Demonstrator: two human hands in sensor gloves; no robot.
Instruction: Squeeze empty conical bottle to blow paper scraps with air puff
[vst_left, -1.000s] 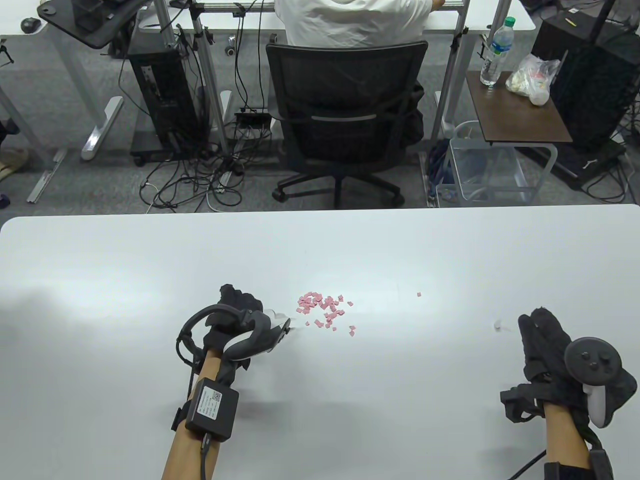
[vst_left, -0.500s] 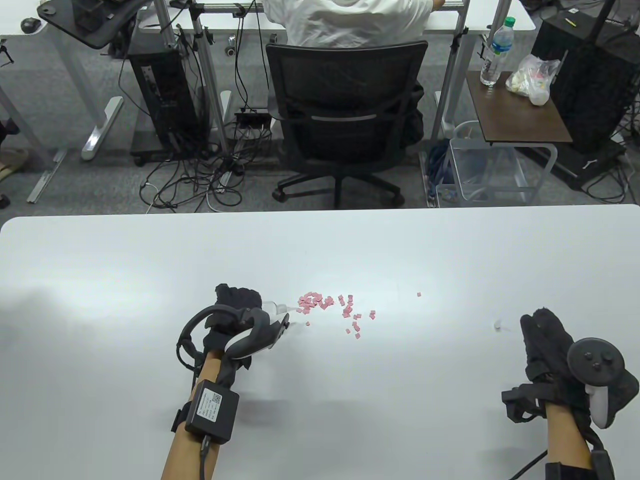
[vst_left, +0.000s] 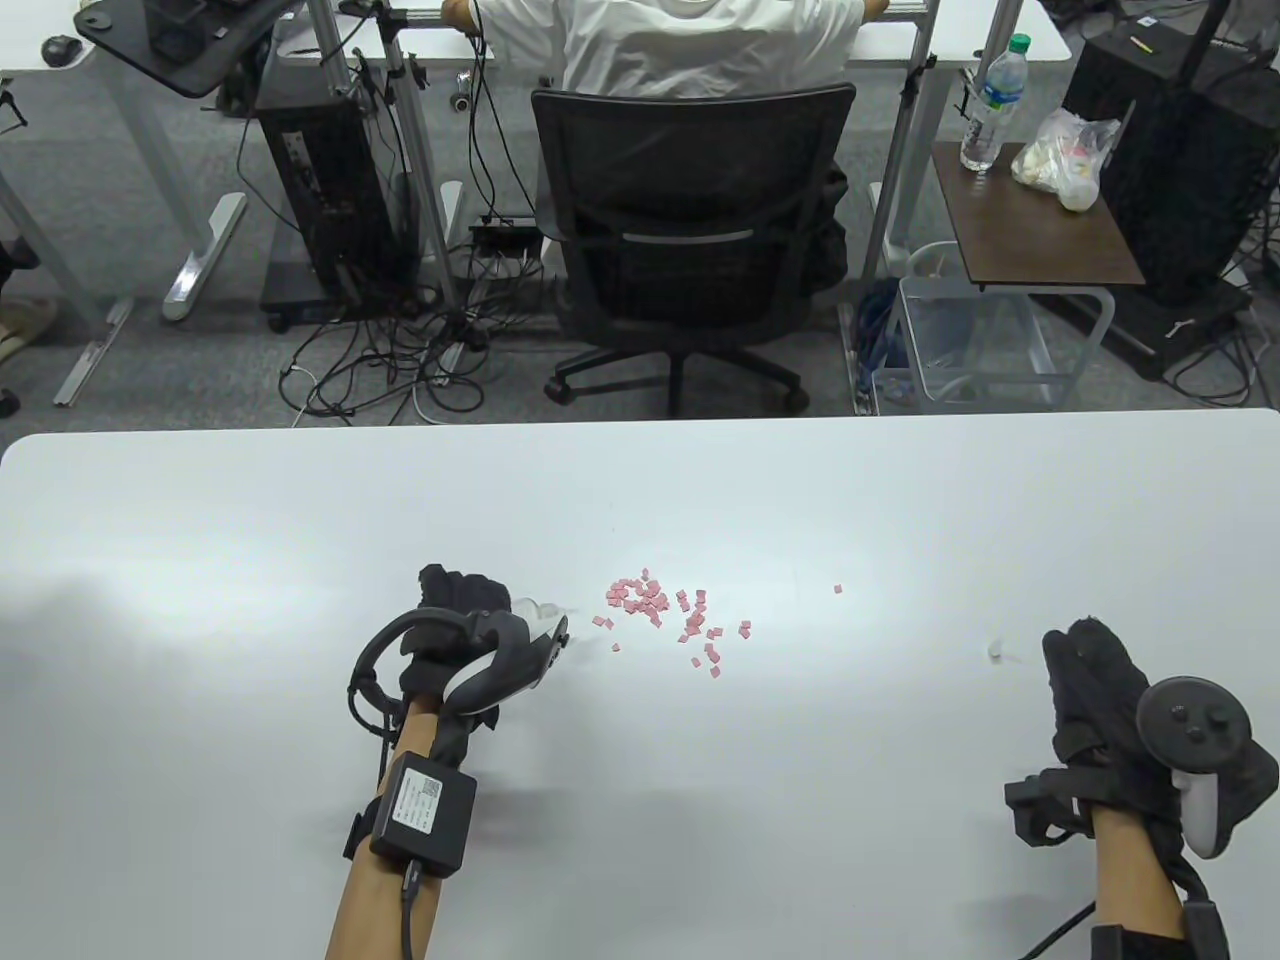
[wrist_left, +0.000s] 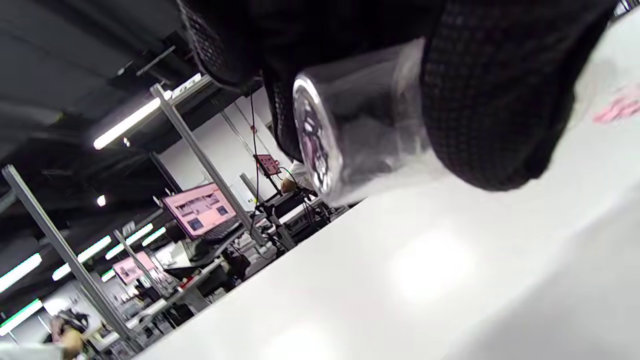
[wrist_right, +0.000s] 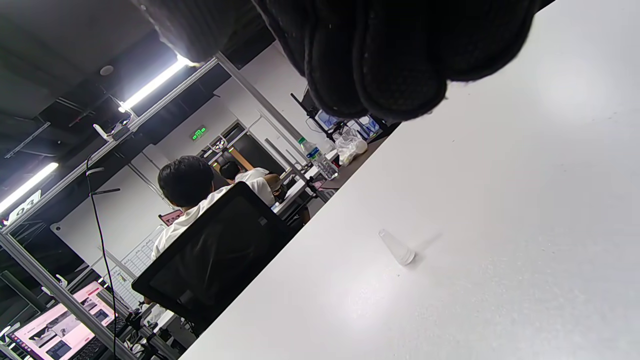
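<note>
While the left hand (vst_left: 465, 625) grips the clear, soft plastic conical bottle (wrist_left: 360, 125) on its side, nozzle toward the small pink paper scraps (vst_left: 665, 615), these lie loosely spread on the white table (vst_left: 800, 500), suggesting puffing is under way. The right hand (vst_left: 1095, 690) rests relaxed, holding nothing.

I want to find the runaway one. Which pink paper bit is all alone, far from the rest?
The lone pink scrap, lying by itself to the right of the paper scraps, toward the right hand.
</note>
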